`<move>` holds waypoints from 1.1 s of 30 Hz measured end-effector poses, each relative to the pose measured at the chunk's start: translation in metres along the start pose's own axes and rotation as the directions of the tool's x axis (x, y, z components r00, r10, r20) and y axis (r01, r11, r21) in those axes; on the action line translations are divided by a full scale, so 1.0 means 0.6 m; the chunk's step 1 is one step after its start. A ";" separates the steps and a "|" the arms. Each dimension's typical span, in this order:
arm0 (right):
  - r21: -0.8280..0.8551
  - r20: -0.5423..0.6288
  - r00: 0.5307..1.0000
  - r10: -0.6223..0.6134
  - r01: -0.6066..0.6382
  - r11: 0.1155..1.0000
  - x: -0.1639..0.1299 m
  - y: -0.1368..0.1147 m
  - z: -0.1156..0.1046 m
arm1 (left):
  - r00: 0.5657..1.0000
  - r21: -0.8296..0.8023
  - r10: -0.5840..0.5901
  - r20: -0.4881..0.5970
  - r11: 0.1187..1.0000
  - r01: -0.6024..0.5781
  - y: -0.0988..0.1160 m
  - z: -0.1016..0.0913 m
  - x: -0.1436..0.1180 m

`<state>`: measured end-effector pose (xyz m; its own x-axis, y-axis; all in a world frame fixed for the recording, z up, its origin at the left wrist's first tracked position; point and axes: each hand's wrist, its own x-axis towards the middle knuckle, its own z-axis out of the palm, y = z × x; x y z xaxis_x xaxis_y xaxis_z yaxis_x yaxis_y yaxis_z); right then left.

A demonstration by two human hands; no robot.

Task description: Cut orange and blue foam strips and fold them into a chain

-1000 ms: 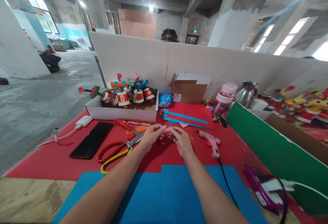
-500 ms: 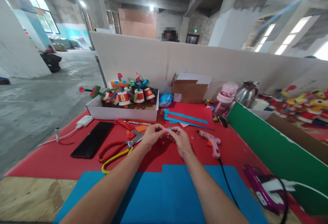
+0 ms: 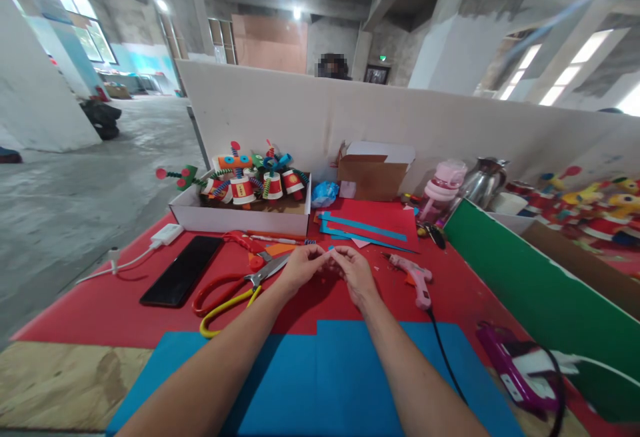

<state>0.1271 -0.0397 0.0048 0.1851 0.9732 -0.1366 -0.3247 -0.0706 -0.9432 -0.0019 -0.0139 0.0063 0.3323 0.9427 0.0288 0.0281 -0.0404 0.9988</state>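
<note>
My left hand (image 3: 305,267) and my right hand (image 3: 354,272) meet above the red table cover (image 3: 290,320), thumbs and fingers pinched together tip to tip. Whatever sits between the fingertips is too small and hidden to name; a speck of blue shows just behind them. Left of my left hand lie large scissors (image 3: 255,280) with one red and one yellow handle, blades pointing towards it. To the right of my right hand, a pink hot glue gun (image 3: 415,278) rests on its side. Blue paper sheets (image 3: 350,377) lie beneath my forearms.
A white box (image 3: 240,218) holds several paper-cup figures (image 3: 243,190). Blue paper strips (image 3: 370,226) lie on red paper behind my hands. Around are a black phone (image 3: 181,272), a pink bottle (image 3: 443,187), a green-sided box (image 3: 530,290) and a purple power strip (image 3: 515,374). A person is behind the partition (image 3: 260,107).
Both hands stay pinched together at nearly the same spot, with the fingertips slightly closer. The whole view has shifted a little; the tools and boxes lie as before.
</note>
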 end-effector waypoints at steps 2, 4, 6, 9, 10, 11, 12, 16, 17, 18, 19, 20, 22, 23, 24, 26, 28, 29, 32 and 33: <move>-0.005 0.005 1.000 -0.005 0.005 1.000 -0.001 -0.001 0.000 | 1.000 -0.014 -0.001 0.006 1.000 0.001 -0.003 0.000 0.001; -0.006 0.011 1.000 -0.009 0.009 1.000 -0.002 -0.001 0.000 | 1.000 -0.028 -0.002 0.008 1.000 0.002 -0.004 0.000 0.001; -0.004 0.016 1.000 -0.007 0.007 1.000 -0.002 -0.002 0.000 | 1.000 -0.041 -0.007 0.019 0.999 0.007 -0.003 -0.001 0.001; -0.006 0.012 1.000 -0.001 0.001 1.000 -0.002 -0.002 0.000 | 0.999 -0.035 -0.001 0.038 0.999 0.003 -0.001 -0.002 0.000; -0.009 0.008 1.000 0.000 0.000 1.000 -0.002 -0.002 0.000 | 0.999 -0.027 0.000 0.042 1.000 0.001 0.000 -0.002 0.000; -0.013 0.005 1.000 0.001 -0.001 1.000 -0.001 -0.002 0.000 | 0.999 -0.020 0.002 0.043 1.000 -0.001 0.001 -0.002 -0.001; -0.017 0.003 1.000 0.001 -0.001 1.000 -0.001 -0.002 0.000 | 0.999 -0.015 0.003 0.042 1.000 -0.002 0.002 -0.002 -0.001; -0.021 -0.009 1.000 -0.009 0.009 1.000 0.000 -0.001 -0.001 | 0.999 -0.011 -0.001 0.039 1.000 0.002 0.001 -0.002 -0.001; -0.019 -0.011 1.000 -0.014 0.014 1.000 0.000 -0.002 -0.001 | 0.999 -0.009 0.000 0.039 1.000 0.001 0.000 -0.002 -0.001; -0.020 -0.012 1.000 -0.020 0.019 1.000 0.000 -0.002 -0.001 | 0.999 -0.007 0.002 0.040 1.000 -0.001 -0.001 -0.003 0.000; -0.024 -0.010 1.000 -0.026 0.026 0.999 0.001 -0.002 -0.001 | 0.999 -0.005 0.006 0.044 1.000 -0.006 -0.002 -0.003 0.000; -0.028 -0.007 0.999 -0.033 0.033 0.999 0.000 -0.002 -0.001 | 0.999 -0.004 0.011 0.049 1.000 -0.011 -0.003 -0.003 0.000; -0.030 0.005 0.999 -0.042 0.042 0.999 0.000 -0.002 -0.002 | 0.998 -0.008 0.017 0.063 1.000 -0.017 -0.005 -0.004 0.001; -0.027 0.013 0.999 -0.038 0.039 0.999 -0.001 -0.001 -0.002 | 0.998 -0.010 0.018 0.067 1.000 -0.017 -0.005 -0.005 0.001; -0.022 0.022 0.999 -0.030 0.030 0.999 -0.001 -0.001 -0.003 | 0.997 -0.013 0.016 0.070 1.000 -0.015 -0.005 -0.005 0.001; -0.010 0.039 0.999 -0.011 0.011 1.000 -0.002 0.000 -0.003 | 0.997 -0.020 0.011 0.070 1.000 -0.010 -0.006 -0.005 0.001; -0.003 0.047 0.999 -0.009 0.009 1.000 -0.002 0.002 -0.004 | 0.998 -0.022 0.010 0.065 1.000 -0.009 -0.007 -0.004 0.001; -0.003 0.048 0.999 -0.015 0.016 1.000 -0.001 0.003 -0.004 | 0.998 -0.022 0.014 0.063 1.000 -0.012 -0.008 -0.003 0.001; -0.014 0.051 0.998 -0.040 0.041 0.999 0.001 0.006 -0.005 | 0.997 0.002 0.037 0.074 0.999 -0.037 -0.009 -0.002 0.001; -0.017 0.051 0.998 -0.048 0.049 0.999 0.002 0.007 -0.005 | 0.996 0.016 0.046 0.083 0.999 -0.047 -0.010 -0.002 0.001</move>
<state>0.1290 -0.0394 -0.0004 0.1530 0.9853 -0.0758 -0.2992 -0.0269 -0.9538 -0.0028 -0.0127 0.0007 0.4102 0.9092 0.0710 0.0274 -0.0902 0.9955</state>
